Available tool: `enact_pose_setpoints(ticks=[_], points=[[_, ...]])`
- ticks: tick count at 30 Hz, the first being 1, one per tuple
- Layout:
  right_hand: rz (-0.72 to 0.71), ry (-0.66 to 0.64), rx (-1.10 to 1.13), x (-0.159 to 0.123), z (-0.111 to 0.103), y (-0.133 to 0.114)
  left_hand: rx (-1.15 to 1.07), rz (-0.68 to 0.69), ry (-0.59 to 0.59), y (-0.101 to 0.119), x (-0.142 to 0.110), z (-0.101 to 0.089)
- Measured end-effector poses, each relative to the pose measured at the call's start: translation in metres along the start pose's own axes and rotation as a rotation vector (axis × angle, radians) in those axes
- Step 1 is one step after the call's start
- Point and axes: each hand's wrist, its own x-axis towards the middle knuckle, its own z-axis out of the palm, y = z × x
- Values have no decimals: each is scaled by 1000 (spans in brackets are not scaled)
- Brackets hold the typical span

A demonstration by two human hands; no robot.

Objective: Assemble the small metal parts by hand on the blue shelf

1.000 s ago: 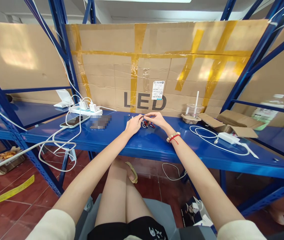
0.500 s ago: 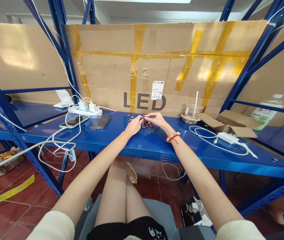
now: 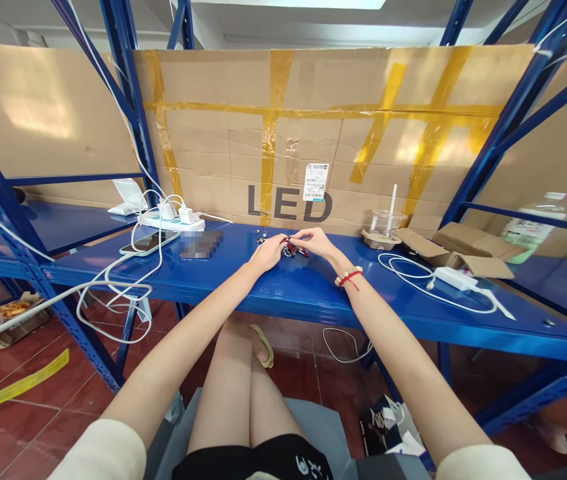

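Both of my hands meet over a small pile of red and dark parts (image 3: 295,249) in the middle of the blue metal shelf (image 3: 283,293). My left hand (image 3: 269,252) has its fingers pinched together on one of these small parts. My right hand (image 3: 314,241), with a bead bracelet and red string at the wrist, pinches the same cluster from the right. What exactly each pinch holds is too small to make out. A few tiny dark pieces (image 3: 260,234) lie just left of the hands.
A phone (image 3: 148,243), a white power strip with chargers (image 3: 170,219) and looping white cables lie at the left. A plastic cup with a straw (image 3: 386,224), an open cardboard box (image 3: 463,250) and a white charger with cable (image 3: 456,278) stand at the right. Taped cardboard forms the back wall.
The hands have stayed at the same spot, the fingers shifting slightly on the small parts. The view has tilted a little.
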Motion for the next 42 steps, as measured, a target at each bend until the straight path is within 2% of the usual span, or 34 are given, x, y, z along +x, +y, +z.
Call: enact_pose_setpoints(ticks=[15, 26, 42], points=[[76, -28, -74, -8, 0, -7, 207, 12, -62, 2, -2, -2], [115, -36, -84, -7, 0, -10, 118, -110, -71, 11, -5, -6], [114, -25, -72, -4, -1, -4, 80, -136, -65, 15, -5, -8]])
